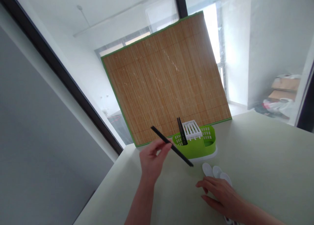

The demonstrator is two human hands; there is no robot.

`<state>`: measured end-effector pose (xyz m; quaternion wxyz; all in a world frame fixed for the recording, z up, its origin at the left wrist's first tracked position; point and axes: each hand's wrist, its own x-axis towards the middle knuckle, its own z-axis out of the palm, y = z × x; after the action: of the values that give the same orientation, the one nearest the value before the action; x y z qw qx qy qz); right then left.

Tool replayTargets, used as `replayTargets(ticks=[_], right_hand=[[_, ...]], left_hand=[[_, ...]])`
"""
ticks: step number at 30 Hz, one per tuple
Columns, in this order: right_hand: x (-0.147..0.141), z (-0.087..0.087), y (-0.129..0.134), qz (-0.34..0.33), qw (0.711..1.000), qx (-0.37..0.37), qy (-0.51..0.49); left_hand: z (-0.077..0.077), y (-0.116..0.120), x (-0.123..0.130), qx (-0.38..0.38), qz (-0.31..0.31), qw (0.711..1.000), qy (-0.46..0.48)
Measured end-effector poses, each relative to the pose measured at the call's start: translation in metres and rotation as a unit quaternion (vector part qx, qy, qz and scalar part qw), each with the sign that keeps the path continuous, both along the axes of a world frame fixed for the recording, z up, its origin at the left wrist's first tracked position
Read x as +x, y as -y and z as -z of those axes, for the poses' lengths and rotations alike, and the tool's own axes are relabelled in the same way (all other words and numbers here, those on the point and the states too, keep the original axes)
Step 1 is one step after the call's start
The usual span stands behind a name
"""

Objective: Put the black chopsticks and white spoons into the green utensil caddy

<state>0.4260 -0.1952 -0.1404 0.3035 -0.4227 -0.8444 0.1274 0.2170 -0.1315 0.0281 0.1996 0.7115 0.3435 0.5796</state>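
My left hand (153, 158) pinches black chopsticks (180, 154) between thumb and fingers, slanting down to the right in front of the holder; I cannot tell how many. The green utensil holder (196, 148) has a white slatted rack (192, 129) across its middle and a white base. More black chopsticks (182, 131) stand upright in its left compartment; the right compartment shows its bare inside. My right hand (218, 194), fingers apart and slightly curled, hovers over or rests by several white spoons (217, 171) on the table. It partly hides them, and whether it touches them is unclear.
Behind the holder, a bamboo mat with green edging (166, 81) leans upright against a glass pane. The pale table (265, 153) stretches to the right. Small dark-and-white items (228, 221) poke out below my right wrist. Cardboard boxes (286, 84) lie beyond the glass.
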Motion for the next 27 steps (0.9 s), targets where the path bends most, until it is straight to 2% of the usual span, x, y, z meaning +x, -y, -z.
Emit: replayTargets(ticks=[3,5,8,12,15,18,22,27], right_hand=[[0.001,0.001,-0.003,-0.01,1.0,0.021,0.006],[0.001,0.003,-0.004,-0.019,0.999,0.041,0.014],[-0.001,0.005,-0.005,-0.027,0.997,0.065,0.039],[-0.002,0.002,-0.004,-0.025,0.994,0.07,0.077],[-0.003,0.0,-0.004,-0.021,0.992,0.078,0.097],[-0.004,0.001,-0.005,-0.017,0.99,0.083,0.111],[-0.005,0.001,-0.006,-0.018,0.989,0.081,0.123],[-0.005,0.002,-0.005,-0.017,0.989,0.079,0.126]], left_hand=[[-0.027,-0.044,0.003,0.042,-0.042,0.996,0.066],[-0.03,-0.08,0.01,0.029,-0.04,0.996,0.076],[-0.013,-0.133,0.021,-0.058,-0.05,0.996,0.034],[0.03,-0.178,0.028,-0.145,-0.08,0.986,-0.024],[0.057,-0.191,0.031,-0.177,-0.077,0.98,-0.05],[0.073,-0.196,0.034,-0.205,-0.065,0.974,-0.077],[0.082,-0.201,0.038,-0.233,-0.054,0.966,-0.101],[0.086,-0.204,0.041,-0.261,-0.054,0.959,-0.096]])
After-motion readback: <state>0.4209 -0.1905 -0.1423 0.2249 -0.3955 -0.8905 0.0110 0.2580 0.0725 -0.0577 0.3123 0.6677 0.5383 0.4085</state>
